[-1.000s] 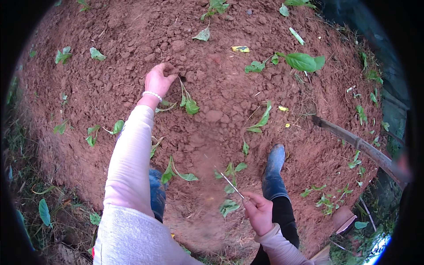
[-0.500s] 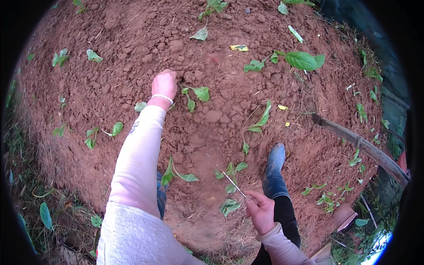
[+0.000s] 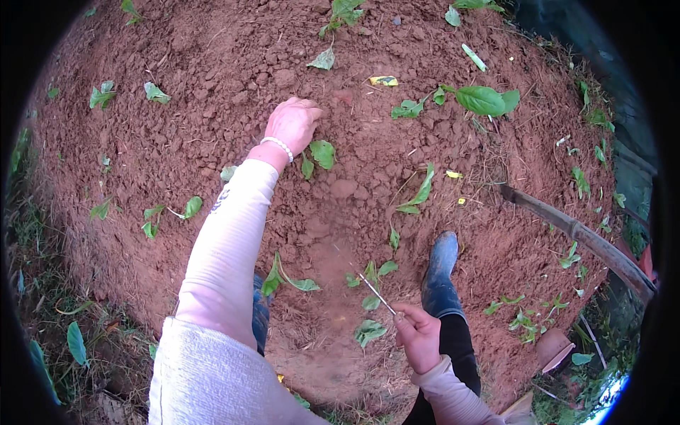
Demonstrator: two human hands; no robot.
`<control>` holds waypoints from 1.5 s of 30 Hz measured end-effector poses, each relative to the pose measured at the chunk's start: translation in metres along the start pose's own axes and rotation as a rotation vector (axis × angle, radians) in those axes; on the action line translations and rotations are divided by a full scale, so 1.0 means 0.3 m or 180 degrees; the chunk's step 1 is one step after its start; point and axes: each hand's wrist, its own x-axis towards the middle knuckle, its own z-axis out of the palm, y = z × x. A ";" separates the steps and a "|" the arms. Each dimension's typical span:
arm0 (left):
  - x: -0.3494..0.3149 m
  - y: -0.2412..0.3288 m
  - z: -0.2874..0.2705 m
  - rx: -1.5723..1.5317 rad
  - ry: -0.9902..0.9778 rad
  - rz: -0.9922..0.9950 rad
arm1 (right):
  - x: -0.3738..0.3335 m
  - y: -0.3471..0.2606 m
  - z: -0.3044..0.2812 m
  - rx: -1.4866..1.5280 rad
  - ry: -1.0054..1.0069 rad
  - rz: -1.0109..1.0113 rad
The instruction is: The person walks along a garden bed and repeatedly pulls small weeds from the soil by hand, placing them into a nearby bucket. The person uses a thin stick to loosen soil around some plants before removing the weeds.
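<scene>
My left hand (image 3: 292, 126), a white bead bracelet at its wrist, is down at the crumbly reddish soil. Its fingers are curled together, and the back of the hand hides whatever they grip. Just below it lies a leafy green seedling (image 3: 322, 154), its stem end hidden by the hand. Closer to me, my right hand (image 3: 420, 336) is closed around one end of a thin, pale metal rod (image 3: 372, 288). The rod slants up and left over another small seedling (image 3: 371, 273).
Seedlings with limp leaves, such as one at left (image 3: 191, 207), are scattered over the soil. My blue boot (image 3: 440, 258) stands right of centre. A curved wooden pole (image 3: 567, 223) juts in from the right. Grass and weeds (image 3: 42, 283) edge the mound.
My left hand has shifted right and slightly away from me over the soil, now covering the seedling's stem end. My right hand and the rod have hardly moved.
</scene>
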 end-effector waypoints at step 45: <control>-0.381 0.347 0.224 -0.3738 -0.0022 -0.2639 | 0.026 0.010 -0.093 0.1745 0.0678 0.0287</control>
